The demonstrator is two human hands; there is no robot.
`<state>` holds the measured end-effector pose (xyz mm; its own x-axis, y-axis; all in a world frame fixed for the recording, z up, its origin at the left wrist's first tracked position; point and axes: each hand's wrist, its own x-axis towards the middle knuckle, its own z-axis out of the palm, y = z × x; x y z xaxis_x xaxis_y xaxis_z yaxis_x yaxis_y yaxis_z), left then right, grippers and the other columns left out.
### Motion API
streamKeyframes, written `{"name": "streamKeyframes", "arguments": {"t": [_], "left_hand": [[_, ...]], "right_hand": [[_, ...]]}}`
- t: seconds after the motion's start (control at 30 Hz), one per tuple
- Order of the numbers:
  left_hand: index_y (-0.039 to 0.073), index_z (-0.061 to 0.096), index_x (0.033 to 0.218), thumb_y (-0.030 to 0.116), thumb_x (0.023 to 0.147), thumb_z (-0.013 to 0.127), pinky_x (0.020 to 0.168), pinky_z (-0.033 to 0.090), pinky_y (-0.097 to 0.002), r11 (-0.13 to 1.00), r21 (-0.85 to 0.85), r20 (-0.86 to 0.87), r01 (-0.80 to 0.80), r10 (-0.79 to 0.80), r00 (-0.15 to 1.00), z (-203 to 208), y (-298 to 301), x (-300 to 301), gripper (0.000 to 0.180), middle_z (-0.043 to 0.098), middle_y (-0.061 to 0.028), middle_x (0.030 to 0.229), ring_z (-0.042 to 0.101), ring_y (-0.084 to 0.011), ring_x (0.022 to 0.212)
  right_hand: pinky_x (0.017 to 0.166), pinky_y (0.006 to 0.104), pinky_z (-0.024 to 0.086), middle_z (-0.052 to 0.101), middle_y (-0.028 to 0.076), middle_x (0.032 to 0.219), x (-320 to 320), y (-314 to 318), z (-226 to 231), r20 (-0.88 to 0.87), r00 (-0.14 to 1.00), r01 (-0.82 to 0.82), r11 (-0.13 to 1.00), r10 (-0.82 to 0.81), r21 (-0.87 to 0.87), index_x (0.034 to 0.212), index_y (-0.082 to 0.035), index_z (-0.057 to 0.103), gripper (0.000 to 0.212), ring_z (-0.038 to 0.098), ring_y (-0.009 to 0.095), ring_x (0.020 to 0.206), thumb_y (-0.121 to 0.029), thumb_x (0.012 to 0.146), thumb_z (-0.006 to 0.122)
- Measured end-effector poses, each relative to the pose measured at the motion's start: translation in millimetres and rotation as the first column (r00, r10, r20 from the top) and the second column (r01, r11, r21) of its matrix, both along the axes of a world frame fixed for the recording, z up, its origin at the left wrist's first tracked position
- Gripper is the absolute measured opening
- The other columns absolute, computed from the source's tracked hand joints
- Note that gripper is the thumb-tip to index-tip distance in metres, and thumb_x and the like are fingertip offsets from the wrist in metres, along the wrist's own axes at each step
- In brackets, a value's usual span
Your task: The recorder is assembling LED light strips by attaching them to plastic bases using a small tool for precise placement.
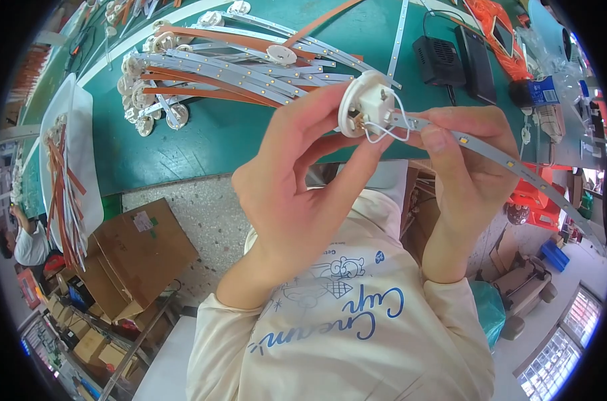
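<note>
Green table (203, 144) behind you holds a pile of finished strips (216, 67). In front of it, your left hand (297, 180) pinches the white socket (367, 103); right hand (467, 160) grips its wired LED strip (511, 160), apparently being joined.

I am at a bench in a small assembly workshop for light fittings. My green work table (203, 140) carries a heap of flat white and orange light strips with round white plastic sockets (216, 70) wired to their ends. A white tray of more such strips (66, 167) sits at my left. Brown cardboard boxes (140, 250) stand on the speckled concrete floor (213, 220), and a black power supply box (438, 60) rests on the table.
</note>
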<state>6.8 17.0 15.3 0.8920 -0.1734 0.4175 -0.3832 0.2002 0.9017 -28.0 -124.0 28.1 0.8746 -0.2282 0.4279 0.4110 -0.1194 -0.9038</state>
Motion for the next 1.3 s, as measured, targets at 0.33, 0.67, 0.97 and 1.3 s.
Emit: {"name": "streamKeyframes", "arguments": {"t": [0.33,0.67,0.97,1.3], "left_hand": [[-0.013,0.049,0.103,-0.016,0.069,0.062,0.075,0.054,-0.0316,0.997,0.030,0.122,-0.065,0.061,0.991,-3,-1,-6,0.035,0.058,-0.0205,0.097,0.060,-0.0216,0.086],[-0.013,0.051,0.100,-0.017,0.067,0.064,0.071,0.053,-0.0312,0.985,0.156,0.213,-0.070,0.035,0.976,-2,5,-6,0.036,0.060,-0.0205,0.092,0.062,-0.0217,0.081],[-0.011,0.056,0.090,-0.015,0.063,0.069,0.069,0.052,-0.0318,0.942,0.260,0.375,-0.213,0.105,0.921,6,9,-6,0.031,0.063,-0.0196,0.085,0.062,-0.0196,0.076],[0.001,0.036,0.127,-0.001,0.073,0.065,0.080,0.046,-0.0285,0.991,0.129,-0.013,-0.040,0.042,0.999,-42,-22,-10,0.061,0.046,-0.0102,0.118,0.055,-0.0201,0.093]], "right_hand": [[0.067,0.0257,0.049,0.058,0.014,0.082,-2,7,4,0.077,0.995,0.067,0.997,-0.070,0.033,0.088,0.004,0.049,0.014,0.060,0.018,0.072,0.008,0.077,0.056],[0.066,0.0263,0.049,0.054,0.013,0.075,-6,-2,5,0.061,0.998,0.001,1.000,0.001,-0.030,0.088,0.003,0.048,0.014,0.053,0.013,0.065,0.005,0.077,0.057],[0.066,0.0280,0.050,0.055,0.014,0.076,-2,6,2,0.112,0.994,0.002,1.000,0.000,-0.011,0.087,0.003,0.049,0.012,0.059,0.018,0.069,0.006,0.077,0.056],[0.068,0.0279,0.050,0.060,0.012,0.087,60,-17,-68,0.545,0.838,0.407,0.705,-0.035,-0.581,0.093,-0.004,0.063,0.028,0.061,0.022,0.075,0.007,0.068,0.063]]}}
